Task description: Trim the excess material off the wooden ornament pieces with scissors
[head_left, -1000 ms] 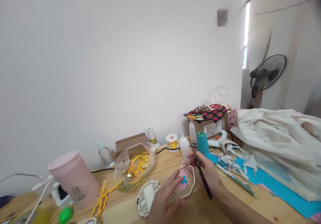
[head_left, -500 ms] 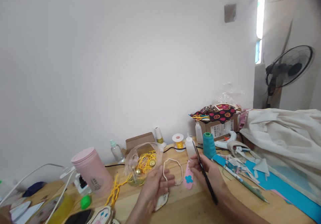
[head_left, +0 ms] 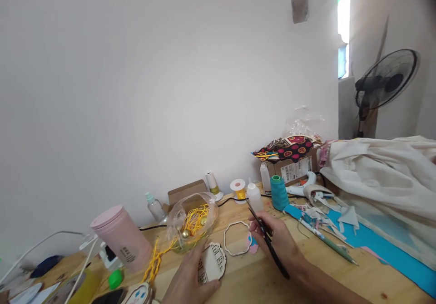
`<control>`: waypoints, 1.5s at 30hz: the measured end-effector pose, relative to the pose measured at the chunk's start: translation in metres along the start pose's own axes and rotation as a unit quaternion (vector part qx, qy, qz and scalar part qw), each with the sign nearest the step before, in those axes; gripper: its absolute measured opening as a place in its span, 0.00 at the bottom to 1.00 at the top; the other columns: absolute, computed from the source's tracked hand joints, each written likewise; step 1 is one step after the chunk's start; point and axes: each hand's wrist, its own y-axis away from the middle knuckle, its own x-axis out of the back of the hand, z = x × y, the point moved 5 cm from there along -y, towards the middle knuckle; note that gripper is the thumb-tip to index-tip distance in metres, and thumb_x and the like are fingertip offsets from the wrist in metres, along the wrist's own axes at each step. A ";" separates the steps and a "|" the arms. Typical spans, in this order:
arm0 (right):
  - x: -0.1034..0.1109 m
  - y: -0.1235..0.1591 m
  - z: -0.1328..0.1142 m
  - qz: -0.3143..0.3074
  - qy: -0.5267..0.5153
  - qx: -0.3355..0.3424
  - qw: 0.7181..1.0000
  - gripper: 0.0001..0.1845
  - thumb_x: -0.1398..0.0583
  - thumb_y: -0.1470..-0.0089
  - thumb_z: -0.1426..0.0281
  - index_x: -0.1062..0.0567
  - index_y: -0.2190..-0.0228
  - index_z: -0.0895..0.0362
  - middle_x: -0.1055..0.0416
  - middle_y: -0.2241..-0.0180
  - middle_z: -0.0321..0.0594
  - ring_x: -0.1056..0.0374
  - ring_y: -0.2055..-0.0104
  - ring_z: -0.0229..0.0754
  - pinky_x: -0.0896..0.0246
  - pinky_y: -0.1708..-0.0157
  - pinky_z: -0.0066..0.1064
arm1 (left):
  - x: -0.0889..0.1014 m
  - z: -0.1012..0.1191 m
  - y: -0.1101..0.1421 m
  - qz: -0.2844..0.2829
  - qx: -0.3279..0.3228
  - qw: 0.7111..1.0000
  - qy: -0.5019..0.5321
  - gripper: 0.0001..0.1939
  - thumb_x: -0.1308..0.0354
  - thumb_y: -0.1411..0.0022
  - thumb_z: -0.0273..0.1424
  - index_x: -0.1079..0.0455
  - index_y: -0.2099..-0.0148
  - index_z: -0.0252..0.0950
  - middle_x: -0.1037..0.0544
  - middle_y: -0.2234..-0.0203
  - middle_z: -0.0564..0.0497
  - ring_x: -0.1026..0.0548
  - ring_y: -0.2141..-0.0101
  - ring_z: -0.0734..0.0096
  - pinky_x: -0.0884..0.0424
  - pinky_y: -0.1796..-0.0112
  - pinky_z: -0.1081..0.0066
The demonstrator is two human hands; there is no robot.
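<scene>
My right hand (head_left: 275, 240) is closed around black scissors (head_left: 267, 240), blades pointing up and away, resting on the wooden table (head_left: 340, 277). Its fingertips touch a pink paper piece with a blue shape (head_left: 252, 245). Just left of that lies a thin scalloped wooden frame ring (head_left: 237, 238), flat on the table. My left hand (head_left: 189, 279) grips the lower left edge of a pale wooden lattice cut-out (head_left: 211, 262), fingers curled around it.
A pink lidded cup (head_left: 121, 238), a plastic bag of yellow cord and gold bells (head_left: 191, 224), a teal thread cone (head_left: 279, 193), glue bottles (head_left: 254, 197), a glue gun (head_left: 303, 187), paper scraps, blue sheet (head_left: 374, 245), white cloth (head_left: 384, 177), a cardboard box (head_left: 294, 168), a fan (head_left: 384, 79).
My left hand let go of the thin frame ring, which now lies on the table, and took hold of the lattice cut-out. My right hand stayed put with the scissors.
</scene>
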 end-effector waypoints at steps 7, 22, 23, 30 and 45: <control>-0.005 0.001 0.001 -0.038 -0.067 -0.023 0.997 0.07 0.45 0.53 0.72 0.34 0.68 0.56 0.32 0.74 0.35 0.37 0.76 0.35 0.41 0.76 0.26 | 0.010 0.039 0.007 0.102 -0.107 0.988 0.053 0.39 0.41 0.61 0.23 0.44 0.43 0.33 0.38 0.47 0.39 0.42 0.46 0.51 0.49 0.47 0.54; -0.004 0.000 -0.001 -0.020 -0.284 -0.168 0.944 0.18 0.37 0.63 0.64 0.34 0.68 0.56 0.43 0.81 0.26 0.43 0.80 0.32 0.46 0.80 0.24 | -0.051 0.091 -0.005 -0.060 0.118 0.668 0.732 0.21 0.39 0.53 0.34 0.31 0.55 0.35 0.26 0.57 0.41 0.31 0.54 0.53 0.33 0.57 0.60; -0.004 0.000 0.001 -0.016 -0.278 -0.169 0.945 0.18 0.37 0.63 0.64 0.34 0.67 0.56 0.43 0.81 0.26 0.43 0.80 0.32 0.46 0.80 0.24 | -0.058 0.093 -0.004 -0.079 0.133 0.656 0.738 0.19 0.37 0.54 0.33 0.29 0.57 0.34 0.25 0.59 0.41 0.29 0.57 0.54 0.31 0.60 0.64; -0.009 0.000 0.009 -0.045 -0.088 -0.084 0.992 0.11 0.43 0.57 0.70 0.33 0.66 0.56 0.39 0.80 0.29 0.42 0.77 0.34 0.46 0.78 0.25 | -0.079 0.086 -0.007 -0.010 0.177 0.750 0.637 0.16 0.32 0.63 0.30 0.25 0.67 0.34 0.20 0.72 0.47 0.25 0.79 0.73 0.32 0.82 0.81; 0.007 0.003 -0.001 -0.087 0.308 0.040 0.947 0.18 0.42 0.60 0.71 0.33 0.63 0.56 0.38 0.65 0.41 0.43 0.62 0.45 0.47 0.63 0.33 | -0.070 0.068 -0.003 0.033 0.178 0.656 0.733 0.13 0.34 0.63 0.25 0.28 0.70 0.34 0.26 0.86 0.54 0.33 0.85 0.80 0.33 0.83 0.79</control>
